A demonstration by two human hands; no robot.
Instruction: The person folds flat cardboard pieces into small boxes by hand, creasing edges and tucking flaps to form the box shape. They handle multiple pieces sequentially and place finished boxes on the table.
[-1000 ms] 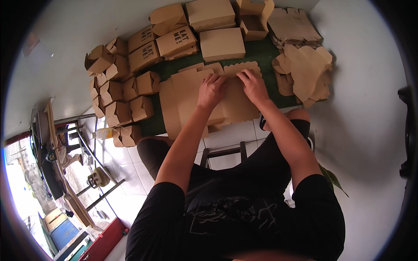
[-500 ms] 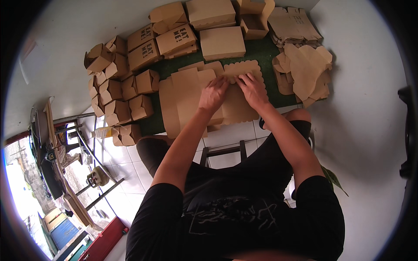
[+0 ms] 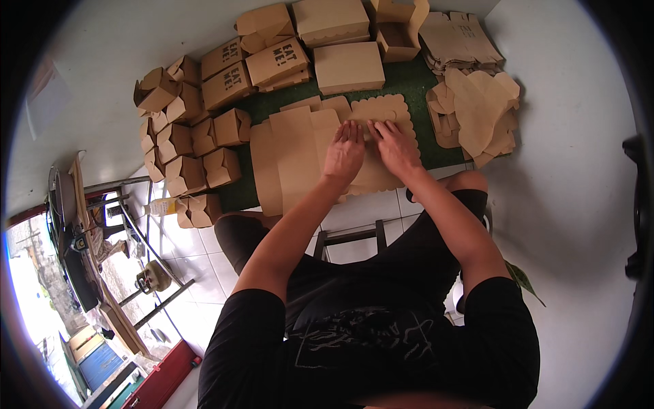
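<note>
Both left hand and right hand, loosely extended, gripping nothing, seemingly crease the cardboard blank (next: even pressure, I'd judge).

Plain white wall on the right, pale wall at the upper left, shiny white floor tiles, green table, dark frame near it, very bright opening on the left, metal bars beside it, green leaf by the white wall.
</note>
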